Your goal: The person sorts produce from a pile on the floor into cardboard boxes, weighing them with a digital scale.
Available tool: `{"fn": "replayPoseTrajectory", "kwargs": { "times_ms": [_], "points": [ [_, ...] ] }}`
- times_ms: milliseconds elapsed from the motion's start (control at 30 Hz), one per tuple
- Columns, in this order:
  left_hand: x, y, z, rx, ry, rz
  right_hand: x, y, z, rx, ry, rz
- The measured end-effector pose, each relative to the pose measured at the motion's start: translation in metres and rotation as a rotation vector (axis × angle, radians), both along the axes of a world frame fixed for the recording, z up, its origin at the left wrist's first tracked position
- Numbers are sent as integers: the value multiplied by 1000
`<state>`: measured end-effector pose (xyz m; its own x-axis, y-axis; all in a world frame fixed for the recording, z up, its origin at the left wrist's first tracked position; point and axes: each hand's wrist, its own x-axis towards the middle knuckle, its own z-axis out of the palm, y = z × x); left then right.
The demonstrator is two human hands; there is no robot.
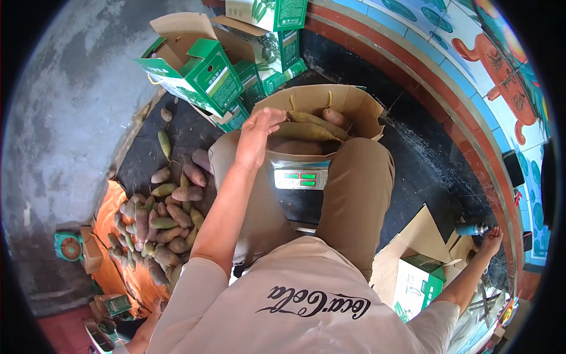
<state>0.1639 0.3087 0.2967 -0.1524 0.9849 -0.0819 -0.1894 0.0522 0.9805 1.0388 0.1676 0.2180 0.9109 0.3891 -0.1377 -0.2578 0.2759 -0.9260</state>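
Note:
My left hand [259,138] is at the left rim of an open cardboard box [370,112], its fingers stretched out and nothing visible in them. Long green radishes [303,131] and a reddish-brown root vegetable [336,118] lie inside the box. Between my knees, below the box, a weighing scale [300,177] shows lit green digits. Far to the right, my right hand [491,242] has its fingers curled at the dark neck of a teal bottle [469,229]. Part of that grip is too small to make out.
Many green and reddish-brown root vegetables [171,221] are heaped at the left, partly on an orange sheet [112,203]. Green-and-white cartons [206,82] stand at the back. A flattened carton [413,242] lies right. Another person's hand [158,305] shows bottom left.

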Motion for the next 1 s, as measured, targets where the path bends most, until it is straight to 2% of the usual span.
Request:
{"fn": "replayPoseTrajectory", "kwargs": {
  "times_ms": [67, 167, 200, 233, 267, 300, 333, 367, 400, 433, 467, 533, 600, 633, 667, 700, 733, 833, 867, 1000],
  "points": [
    [1, 1, 1, -8, 2, -1, -34, 2, 1, -42, 5, 83],
    [3, 1, 1, -17, 4, 1, -122, 15, -56, -181, 37, 316],
    [3, 2, 1, -19, 8, 1, -126, 13, -101, -287, 40, 540],
    [4, 3, 1, -18, 10, -1, -161, 9, -130, -439, 0, 621],
    [4, 2, 1, -20, 14, -2, -184, 6, -149, -619, 387, 729],
    [5, 2, 1, -21, 17, -6, -185, -3, -211, -792, 433, 770],
    [5, 1, 2, -12, 42, 2, -202, -14, -261, -758, 329, 837],
    [5, -1, 3, -5, 65, 4, -261, -18, -244, -907, 255, 618],
    [5, -2, 2, -1, 88, -2, -258, -40, -289, -548, 413, 696],
    [2, -2, 2, 21, 125, -19, -271, -52, -296, -572, 401, 718],
    [-1, -1, -2, 24, 144, -25, -278, -61, -303, -714, 337, 714],
    [-7, -2, -3, 64, 182, -42, -262, -77, -333, -1458, -1198, 1091],
    [-17, 2, -8, 15, 181, -46, -271, -93, -293, -1434, -1340, 999],
    [-19, 1, -8, 19, 181, -52, -271, -98, -278, -1434, -1277, 906],
    [-22, 2, -7, 7, 170, -55, -247, -106, -305, -1494, -967, 856],
    [-25, 3, -8, 13, 173, -70, -271, -104, -258, -1546, -753, 540],
    [-22, 4, -5, -42, 156, -35, -273, -105, -242, -1571, -685, 485],
    [-34, 9, -12, -32, 125, -98, -274, -112, -211, -1568, -537, 410],
    [-31, 8, -9, -43, 125, -97, -281, -111, -191, -1621, -550, 425],
    [-30, 7, -6, -52, 148, -105, -278, -116, -174, -1660, -546, 415]
  ]
}}
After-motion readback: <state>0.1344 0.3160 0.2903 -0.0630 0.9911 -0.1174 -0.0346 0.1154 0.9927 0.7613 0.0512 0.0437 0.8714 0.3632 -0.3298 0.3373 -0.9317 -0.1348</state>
